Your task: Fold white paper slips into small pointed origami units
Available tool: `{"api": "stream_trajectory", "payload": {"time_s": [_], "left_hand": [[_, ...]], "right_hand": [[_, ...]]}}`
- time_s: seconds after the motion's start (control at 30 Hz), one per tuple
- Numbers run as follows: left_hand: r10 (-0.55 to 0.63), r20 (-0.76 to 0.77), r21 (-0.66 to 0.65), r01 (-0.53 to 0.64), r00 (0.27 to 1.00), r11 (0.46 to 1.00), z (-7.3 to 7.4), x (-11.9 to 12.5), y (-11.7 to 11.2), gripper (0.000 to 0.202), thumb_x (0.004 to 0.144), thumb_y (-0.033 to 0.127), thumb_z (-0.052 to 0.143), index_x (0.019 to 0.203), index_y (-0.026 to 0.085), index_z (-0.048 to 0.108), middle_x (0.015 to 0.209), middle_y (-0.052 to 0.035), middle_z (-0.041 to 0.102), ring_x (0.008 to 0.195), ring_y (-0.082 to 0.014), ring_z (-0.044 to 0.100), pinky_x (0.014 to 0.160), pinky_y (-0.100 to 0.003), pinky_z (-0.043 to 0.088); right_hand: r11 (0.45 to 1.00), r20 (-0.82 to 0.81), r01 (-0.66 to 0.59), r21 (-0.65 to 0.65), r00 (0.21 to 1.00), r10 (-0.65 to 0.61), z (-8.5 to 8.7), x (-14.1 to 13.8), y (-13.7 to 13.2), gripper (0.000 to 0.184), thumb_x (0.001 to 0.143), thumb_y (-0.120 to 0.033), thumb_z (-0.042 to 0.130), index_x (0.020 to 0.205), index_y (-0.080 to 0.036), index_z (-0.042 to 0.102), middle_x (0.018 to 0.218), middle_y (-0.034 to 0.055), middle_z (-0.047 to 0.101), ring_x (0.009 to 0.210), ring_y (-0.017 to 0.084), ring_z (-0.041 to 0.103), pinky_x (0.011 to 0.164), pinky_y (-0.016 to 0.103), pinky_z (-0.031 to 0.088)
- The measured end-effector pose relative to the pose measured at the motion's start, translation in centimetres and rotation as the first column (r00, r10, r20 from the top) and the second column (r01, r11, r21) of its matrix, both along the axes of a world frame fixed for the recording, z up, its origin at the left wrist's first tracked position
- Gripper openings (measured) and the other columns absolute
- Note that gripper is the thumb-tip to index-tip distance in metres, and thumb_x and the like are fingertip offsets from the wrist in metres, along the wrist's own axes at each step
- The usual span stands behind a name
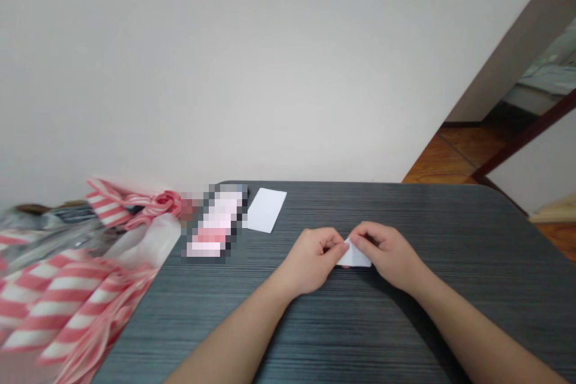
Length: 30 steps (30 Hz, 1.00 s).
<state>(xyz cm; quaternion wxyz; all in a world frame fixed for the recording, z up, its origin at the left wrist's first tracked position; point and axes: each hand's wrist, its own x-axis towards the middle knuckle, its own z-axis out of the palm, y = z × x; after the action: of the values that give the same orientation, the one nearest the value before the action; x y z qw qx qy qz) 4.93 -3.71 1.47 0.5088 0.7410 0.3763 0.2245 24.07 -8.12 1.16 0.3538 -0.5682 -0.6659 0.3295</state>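
Note:
A small piece of white folded paper [355, 257] is held between my two hands, over the middle of the dark table [342, 330]. My left hand [312, 260] pinches it from the left, thumb and fingertips together. From the other side my right hand [387, 254] grips its upper part, thumb on the near face. The fingertips of both hands almost meet at the paper's peak. Its lower edge shows below them, and the far side is hidden by my fingers.
A white sheet of paper [267, 210] lies flat at the table's back left. Beside it is a blurred-out, phone-like rectangle [218, 219]. Red-and-white striped cloth [63, 294] is heaped left of the table. A white wall [288, 72] stands behind, with wooden floor [436, 159] at the right.

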Motion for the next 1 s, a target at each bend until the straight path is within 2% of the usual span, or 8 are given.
{"api": "stream_trajectory", "payload": {"time_s": [0.23,0.5,0.77,0.9,1.0], "left_hand": [[0.05,0.023,0.003,-0.05,0.998,0.999,-0.2,0.1,0.1,0.027,0.09,0.034,0.055,0.071,0.015,0.061,0.065,0.0023,0.055,0.062,-0.0109,0.047,0.056,-0.021,0.034],[0.031,0.019,0.032,-0.031,0.999,0.999,-0.1,0.2,0.0,0.026,0.09,0.032,0.054,0.073,0.015,0.063,0.065,0.0023,0.056,0.062,-0.0108,0.047,0.056,-0.021,0.033],[0.045,0.029,0.045,-0.046,0.999,0.998,-0.2,0.2,0.2,0.026,0.09,0.031,0.055,0.073,0.015,0.065,0.068,0.0014,0.061,0.065,-0.0115,0.053,0.06,-0.021,0.038],[0.033,0.039,0.028,-0.034,0.999,0.999,-0.1,0.2,0.2,0.026,0.091,0.033,0.054,0.079,0.016,0.07,0.071,-0.0002,0.065,0.066,-0.0126,0.055,0.061,-0.022,0.039],[0.018,0.031,-0.003,-0.018,0.999,1.0,0.1,0.1,0.2,0.029,0.093,0.031,0.051,0.08,0.016,0.071,0.066,0.0006,0.064,0.06,-0.0115,0.053,0.059,-0.021,0.039]], "right_hand": [[0.988,-0.118,-0.03,-0.152,0.993,0.012,-0.6,0.1,-0.3,0.016,0.089,-0.03,0.059,0.081,-0.018,0.063,0.072,-0.0004,0.061,0.066,0.015,0.053,0.061,0.025,0.041],[0.992,0.002,-0.013,-0.128,1.0,0.013,0.1,-0.1,-0.1,0.024,0.09,-0.032,0.057,0.07,-0.018,0.054,0.065,-0.0031,0.051,0.061,0.013,0.045,0.056,0.024,0.034],[0.974,0.018,-0.076,-0.213,0.997,0.081,0.2,0.1,-0.2,0.025,0.093,-0.031,0.053,0.077,-0.017,0.065,0.063,-0.0008,0.06,0.059,0.014,0.053,0.056,0.024,0.038],[0.982,0.034,-0.045,-0.184,0.998,0.052,0.4,0.2,-0.3,0.026,0.093,-0.03,0.053,0.073,-0.017,0.064,0.062,-0.0009,0.06,0.058,0.014,0.053,0.055,0.024,0.038],[0.983,0.022,-0.038,-0.18,0.999,0.042,0.3,0.3,-0.3,0.025,0.092,-0.029,0.053,0.076,-0.016,0.067,0.063,-0.0006,0.06,0.059,0.014,0.054,0.057,0.024,0.039]]}}
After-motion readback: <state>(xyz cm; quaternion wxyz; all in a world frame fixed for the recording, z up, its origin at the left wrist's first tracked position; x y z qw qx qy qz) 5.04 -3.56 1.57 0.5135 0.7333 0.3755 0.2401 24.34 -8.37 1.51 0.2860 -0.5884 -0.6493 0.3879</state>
